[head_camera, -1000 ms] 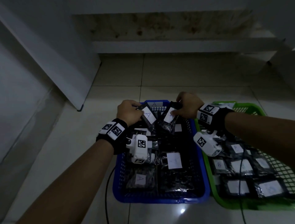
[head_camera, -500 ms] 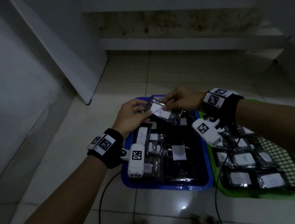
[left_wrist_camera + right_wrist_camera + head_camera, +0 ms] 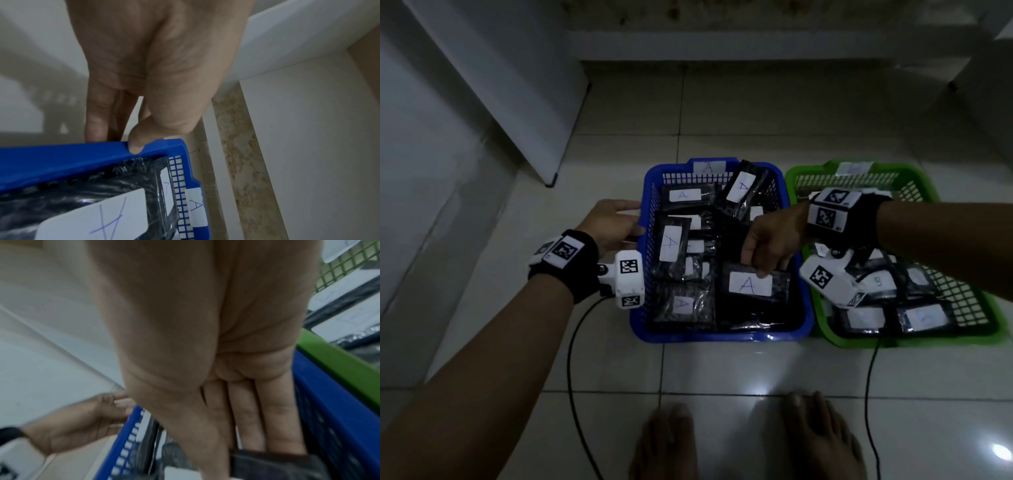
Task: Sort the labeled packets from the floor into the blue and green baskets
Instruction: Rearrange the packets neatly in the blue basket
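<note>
The blue basket (image 3: 722,337) is full of black packets with white "A" labels. Beside it on the right, the green basket (image 3: 911,339) holds more labelled packets. My right hand (image 3: 758,269) reaches down into the blue basket's near right part. It pinches the top edge of one "A" packet (image 3: 753,284), thumb in front and fingers behind (image 3: 277,426). The packet (image 3: 277,467) shows dark under those fingers. My left hand (image 3: 626,226) grips the blue basket's left rim (image 3: 61,159). Its thumb (image 3: 135,146) is on top and the fingers are outside.
My two bare feet (image 3: 664,442) stand on the tiled floor just in front of the baskets. Wrist-camera cables (image 3: 571,359) trail over the tiles. A white panel (image 3: 517,85) leans at the left, and a step runs along the back.
Both hands held an "A" packet above the blue basket's far end. The right hand has lowered it to the near right part. The left hand let go and took the left rim.
</note>
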